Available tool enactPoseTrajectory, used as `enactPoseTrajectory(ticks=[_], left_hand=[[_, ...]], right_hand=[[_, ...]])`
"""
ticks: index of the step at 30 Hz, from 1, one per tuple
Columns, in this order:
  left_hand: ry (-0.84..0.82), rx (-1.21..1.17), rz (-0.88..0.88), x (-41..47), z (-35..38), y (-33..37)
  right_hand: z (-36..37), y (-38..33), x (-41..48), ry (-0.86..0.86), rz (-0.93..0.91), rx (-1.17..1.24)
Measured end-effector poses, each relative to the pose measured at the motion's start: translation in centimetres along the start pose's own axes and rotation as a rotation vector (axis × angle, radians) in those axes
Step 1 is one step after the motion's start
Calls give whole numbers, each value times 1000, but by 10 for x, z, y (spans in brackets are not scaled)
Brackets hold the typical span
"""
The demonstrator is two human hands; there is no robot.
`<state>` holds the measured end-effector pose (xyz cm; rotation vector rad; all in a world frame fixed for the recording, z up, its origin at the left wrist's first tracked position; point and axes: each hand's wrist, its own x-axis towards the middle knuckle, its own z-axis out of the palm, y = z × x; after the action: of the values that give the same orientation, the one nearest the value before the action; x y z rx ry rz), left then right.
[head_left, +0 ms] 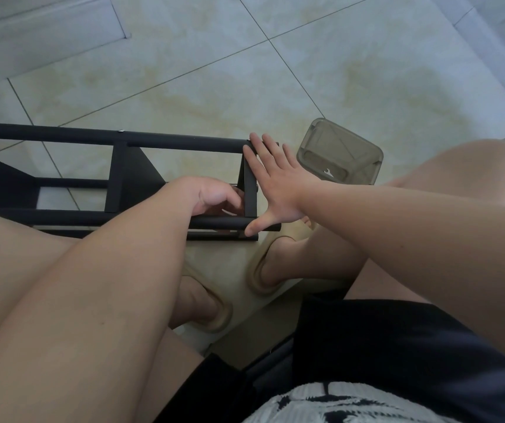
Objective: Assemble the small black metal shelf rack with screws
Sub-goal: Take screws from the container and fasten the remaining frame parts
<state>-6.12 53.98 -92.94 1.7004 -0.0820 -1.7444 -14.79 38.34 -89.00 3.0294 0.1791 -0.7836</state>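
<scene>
The black rack [181, 141] lies on its side on the pale tiled floor [214, 71], stretching from the left edge of the view to a point just in front of the seated person's feet. Its near end is closed by a flat upright plate [249, 190] set between two round bars.

The right hand [278, 184] is spread flat against the outside of that plate. Its fingers are straight and reach the upper bar, and its thumb lies on the lower bar [214, 222]; it grasps nothing. The left hand [214, 195] reaches inside the frame with its fingers curled close to the inner face of the plate. The plate and the hand itself hide the fingertips, so whether they pinch anything cannot be told.

Just right of the rack's end, beside the right hand, stands a smoky clear plastic box [342, 151] with a small pale wrench [328, 173] lying in it. Both bare forearms cross the lower part of the view and cover much of the rack's near side.

Below the rack are two feet in beige sandals [260, 276], then black shorts [367, 346]. At the bottom edge is a white shirt [336, 401] whose black marks are too cut off to read.
</scene>
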Motion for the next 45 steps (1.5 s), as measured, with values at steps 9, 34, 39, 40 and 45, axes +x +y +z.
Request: enactPoseTrajectory(ticks=[9, 34, 39, 40, 45], left_hand=[[74, 159, -44, 0, 4, 2], [51, 150, -59, 1, 2, 1], [7, 112, -39, 2, 1, 1], [-1, 107, -36, 2, 1, 0], [7, 110, -35, 5, -1, -1]], right_hand=[[1, 0, 1, 6, 2, 3], [3, 1, 2, 21, -1, 6], [3, 1, 2, 15, 1, 4], [3, 1, 2, 14, 1, 5], [3, 1, 2, 13, -1, 4]])
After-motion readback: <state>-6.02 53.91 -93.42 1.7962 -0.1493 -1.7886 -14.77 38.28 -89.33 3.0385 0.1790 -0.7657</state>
